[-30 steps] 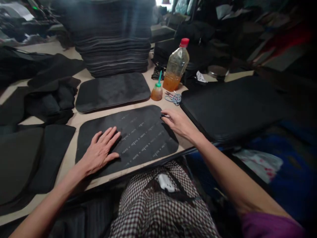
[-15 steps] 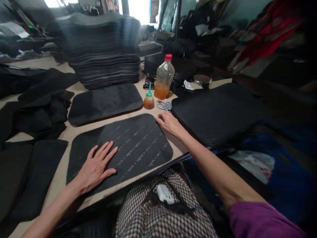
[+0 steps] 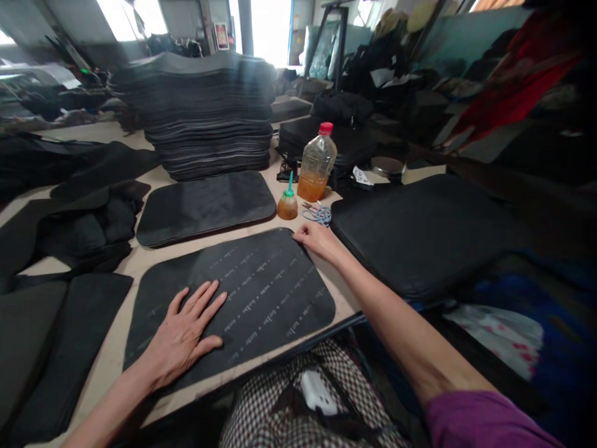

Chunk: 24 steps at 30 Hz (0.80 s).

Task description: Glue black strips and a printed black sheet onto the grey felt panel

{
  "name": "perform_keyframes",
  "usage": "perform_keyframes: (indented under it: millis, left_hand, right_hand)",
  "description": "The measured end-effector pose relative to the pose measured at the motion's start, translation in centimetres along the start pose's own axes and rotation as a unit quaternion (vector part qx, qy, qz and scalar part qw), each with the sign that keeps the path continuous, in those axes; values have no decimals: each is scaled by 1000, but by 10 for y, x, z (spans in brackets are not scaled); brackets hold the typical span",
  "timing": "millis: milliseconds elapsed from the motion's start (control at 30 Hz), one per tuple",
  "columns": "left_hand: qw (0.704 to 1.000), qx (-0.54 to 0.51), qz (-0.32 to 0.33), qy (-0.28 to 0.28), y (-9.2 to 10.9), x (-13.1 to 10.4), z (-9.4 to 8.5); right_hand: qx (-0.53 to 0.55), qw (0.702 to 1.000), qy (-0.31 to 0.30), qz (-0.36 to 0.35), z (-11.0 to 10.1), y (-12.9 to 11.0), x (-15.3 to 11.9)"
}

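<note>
A black panel with rounded corners and rows of pale print (image 3: 261, 292) lies flat on the table in front of me. My left hand (image 3: 186, 330) rests palm down on its left part, fingers spread. At the panel's upper right corner is my right hand (image 3: 314, 239), thumb and fingers pinched together on the edge. Behind the panel lies a plain black stack of similar shape (image 3: 209, 205). A small squeeze bottle with a green nozzle (image 3: 287, 205) and blue-handled snips (image 3: 318, 213) sit just beyond my right hand.
A large bottle with a red cap (image 3: 317, 163) stands behind the snips. A tall stack of black sheets (image 3: 209, 118) rises at the back. Black pieces (image 3: 420, 230) are piled on the right, and folded black cloth (image 3: 74, 348) lies left. A person in red is at far right.
The view has tilted up, so everything sits lower in the picture. My right hand's fingers have closed on the panel's corner; my left hand stays flat on the panel.
</note>
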State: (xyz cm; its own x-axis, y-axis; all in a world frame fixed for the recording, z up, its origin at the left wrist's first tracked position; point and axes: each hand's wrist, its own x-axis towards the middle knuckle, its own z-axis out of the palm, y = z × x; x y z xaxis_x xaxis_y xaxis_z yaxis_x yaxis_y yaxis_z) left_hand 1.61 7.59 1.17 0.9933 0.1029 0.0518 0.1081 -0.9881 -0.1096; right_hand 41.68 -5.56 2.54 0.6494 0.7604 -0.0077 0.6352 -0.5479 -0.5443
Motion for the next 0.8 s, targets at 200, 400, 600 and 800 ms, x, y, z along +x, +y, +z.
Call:
perform_keyframes:
  millis: [200, 400, 600, 800]
  left_hand:
    - [1000, -3, -2, 4, 0, 0, 0]
    - [1000, -10, -7, 3, 0, 0, 0]
    - [1000, -8, -13, 2, 2, 0, -1]
    - [1000, -2, -13, 2, 3, -1, -3]
  right_hand:
    - [23, 998, 47, -35, 7, 5, -2]
    - [47, 993, 59, -92, 10, 8, -8]
    - [48, 994, 61, -76, 15, 9, -5]
    - [31, 996, 67, -56, 17, 6, -2]
